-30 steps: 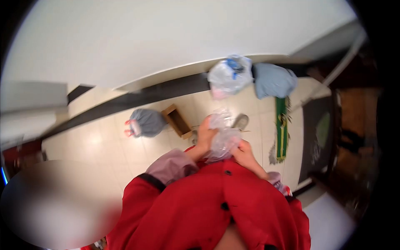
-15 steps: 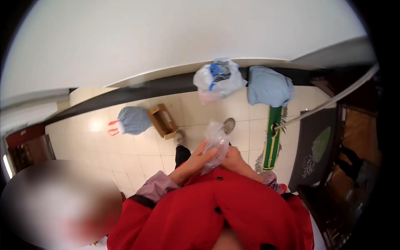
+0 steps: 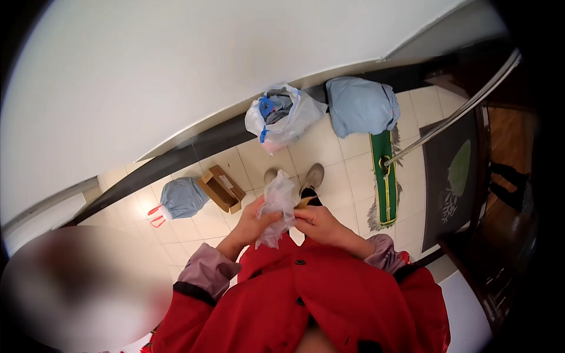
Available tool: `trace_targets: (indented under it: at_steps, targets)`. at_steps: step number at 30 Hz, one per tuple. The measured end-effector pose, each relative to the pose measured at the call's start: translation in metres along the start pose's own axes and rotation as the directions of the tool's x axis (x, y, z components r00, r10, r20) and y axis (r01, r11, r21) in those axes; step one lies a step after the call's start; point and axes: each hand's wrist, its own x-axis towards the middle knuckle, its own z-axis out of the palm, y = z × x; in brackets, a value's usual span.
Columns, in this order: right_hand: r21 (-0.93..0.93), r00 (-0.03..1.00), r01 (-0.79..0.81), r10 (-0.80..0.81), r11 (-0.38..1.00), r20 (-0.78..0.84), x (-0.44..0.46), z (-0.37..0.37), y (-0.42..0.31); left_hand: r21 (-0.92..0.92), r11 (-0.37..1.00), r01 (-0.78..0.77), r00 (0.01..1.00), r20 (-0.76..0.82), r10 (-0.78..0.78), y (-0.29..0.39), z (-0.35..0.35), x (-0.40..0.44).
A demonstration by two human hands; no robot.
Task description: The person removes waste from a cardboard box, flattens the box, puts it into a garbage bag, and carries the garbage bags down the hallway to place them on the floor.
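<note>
A crumpled clear plastic bag point(image 3: 279, 197) is bunched up in front of my red coat. My left hand point(image 3: 254, 222) is closed around its left side, thumb across the front. At the bag's right edge my right hand point(image 3: 318, 224) is closed in a pinch. A small yellow-brown piece point(image 3: 304, 202) sticks up by its fingertips; what it is cannot be made out. Whether the right fingers also grip the bag is unclear.
Against the wall stand an open white bin bag point(image 3: 303, 120) with grey contents and a full blue-grey bag point(image 3: 362, 106). A green flat mop point(image 3: 385, 194) lies to the right, beside a dark mat point(image 3: 441, 206). Leftward are an open cardboard box point(image 3: 222, 189) and a tied bag point(image 3: 182, 197).
Both hands and the plastic bag have shifted left in view. My right hand now shows beside the bag, and the yellow-brown piece has come into sight. The view has tilted.
</note>
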Motion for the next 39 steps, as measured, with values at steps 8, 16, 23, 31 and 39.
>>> trace_targets:
  at_steps: [8,16,23,31,39]
  targets:
    - [0.038,0.889,0.163,-0.13,0.986,-0.439,0.033,-0.006,0.026,-0.492,0.854,0.169,0.983,0.15,-0.108,-0.002,-0.034,0.069]
    - [0.601,0.98,-0.199,0.167,0.774,0.11,0.055,-0.017,0.045,-0.566,0.635,0.527,0.845,0.426,-0.322,-0.021,-0.059,0.095]
    - [0.149,0.988,-0.04,0.06,0.988,-0.139,0.083,-0.004,0.061,-0.642,0.702,0.307,0.951,0.229,-0.206,-0.019,-0.07,0.1]
    - [-0.481,0.92,-0.304,0.121,0.823,-0.374,0.165,-0.043,0.12,-0.507,0.862,0.008,0.99,-0.115,-0.077,-0.011,-0.126,0.143]
    - [-0.601,0.892,-0.219,-0.092,0.768,-0.442,0.206,-0.042,0.231,-0.321,0.943,-0.094,0.977,-0.21,0.026,0.013,-0.124,0.209]
